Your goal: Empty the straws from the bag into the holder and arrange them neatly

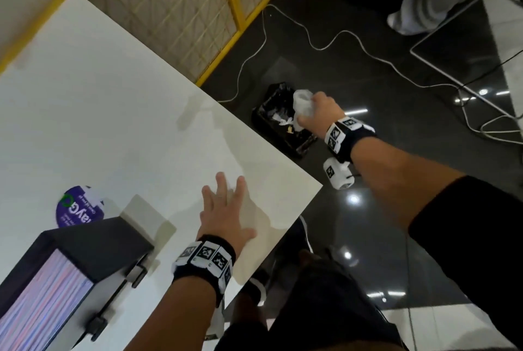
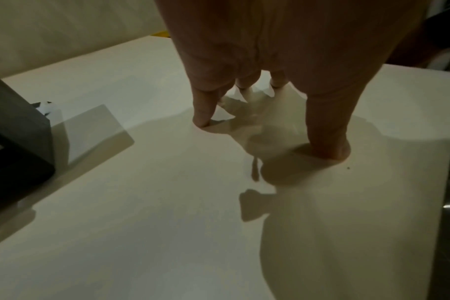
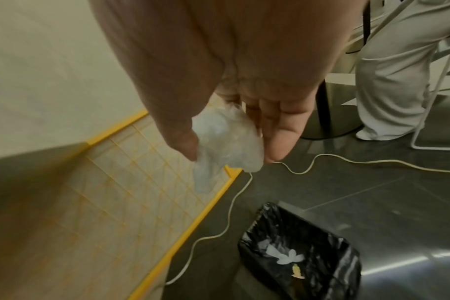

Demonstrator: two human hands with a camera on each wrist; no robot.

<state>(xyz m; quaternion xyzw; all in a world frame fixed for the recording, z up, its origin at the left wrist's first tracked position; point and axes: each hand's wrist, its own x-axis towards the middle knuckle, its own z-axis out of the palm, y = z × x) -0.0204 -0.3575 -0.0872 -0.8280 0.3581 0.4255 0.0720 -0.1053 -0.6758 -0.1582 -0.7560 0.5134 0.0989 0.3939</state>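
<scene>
Now crumpled bag (image 1: 302, 103) gripped in right hand (image 1: 318, 112), above bin (image 1: 283, 121).

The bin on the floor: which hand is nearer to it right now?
Right. The right hand holds the crumpled bag over the bin, while the left hand rests flat on the white table, beside the straw holder.

Holder (image 1: 56, 280) cut off by frame's lower-left edge; straws (image 1: 42, 302) inside blur to pink-blue streaks. Purple sticker (image 1: 76, 205) partly hidden behind it, print unreadable. Bin (image 1: 283, 121) scraps too small to identify.
</scene>
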